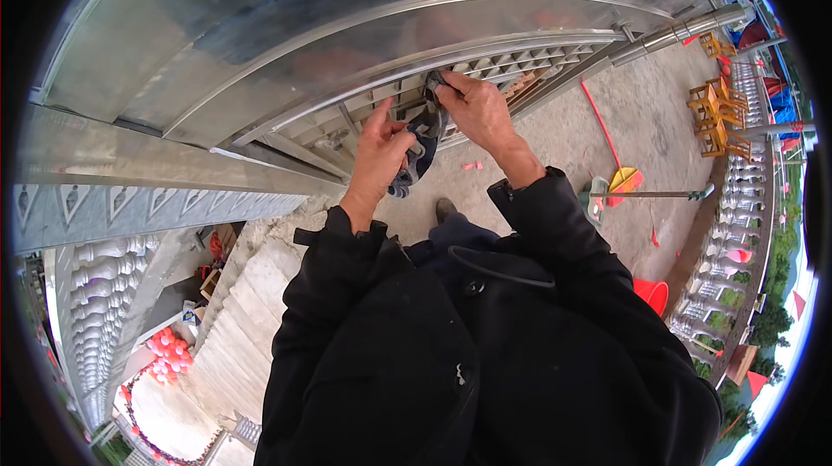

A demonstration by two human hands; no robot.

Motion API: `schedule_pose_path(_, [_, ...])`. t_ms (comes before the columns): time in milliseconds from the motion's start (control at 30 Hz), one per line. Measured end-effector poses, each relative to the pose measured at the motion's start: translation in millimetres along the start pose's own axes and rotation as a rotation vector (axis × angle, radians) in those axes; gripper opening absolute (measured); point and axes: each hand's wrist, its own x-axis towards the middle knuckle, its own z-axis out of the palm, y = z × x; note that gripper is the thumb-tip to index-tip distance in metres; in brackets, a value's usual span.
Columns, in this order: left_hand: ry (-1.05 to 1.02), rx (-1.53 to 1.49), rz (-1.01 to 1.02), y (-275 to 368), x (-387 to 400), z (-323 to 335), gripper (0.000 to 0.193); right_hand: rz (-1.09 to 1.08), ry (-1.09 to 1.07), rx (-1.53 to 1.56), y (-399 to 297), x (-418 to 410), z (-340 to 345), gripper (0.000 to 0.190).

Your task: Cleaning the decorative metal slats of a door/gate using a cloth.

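My right hand point(480, 108) pinches the upper end of a dark grey cloth point(426, 147), close to a metal lattice point(341, 115) set in a framed metal panel point(260, 69). Lower down on the left, my left hand point(379, 157) grips the same cloth between thumb and curled fingers. Its index finger points up toward the lattice bars. The cloth hangs bunched and twisted between both hands, and its lower end dangles below the left one. Whether the cloth touches the lattice, I cannot tell.
To the right, a red-handled broom point(624, 183) lies by a long-handled dustpan point(595, 202) on the concrete floor point(552, 141). Wooden stools point(715, 118) and a red bucket point(650, 297) stand near the balustrade point(741, 219). Steps point(260, 297) descend at lower left, past pink balloons point(169, 354).
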Motion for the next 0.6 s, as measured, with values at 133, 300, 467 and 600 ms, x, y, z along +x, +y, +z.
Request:
schedule_pose_path(133, [0.016, 0.042, 0.026, -4.0, 2.3, -8.4, 0.071, 0.156, -0.210, 0.213, 6.0, -24.3, -2.6, 0.027])
schedule_pose_path(300, [0.011, 0.071, -0.011, 1.6, 1.1, -11.3, 0.070, 0.446, -0.038, 0.922, 2.2, -15.0, -7.4, 0.028])
schedule_pose_path(467, [0.022, 0.072, -0.014, 2.4, 0.9, -12.0, 0.069, 0.317, -0.133, 0.688, -3.6, -6.5, 16.4, 0.040])
schedule_pose_path(600, [-0.011, 0.092, -0.011, -8.9, -1.2, -17.9, 0.066, 0.145, -0.023, 0.416, 14.9, -12.6, 27.7, 0.036])
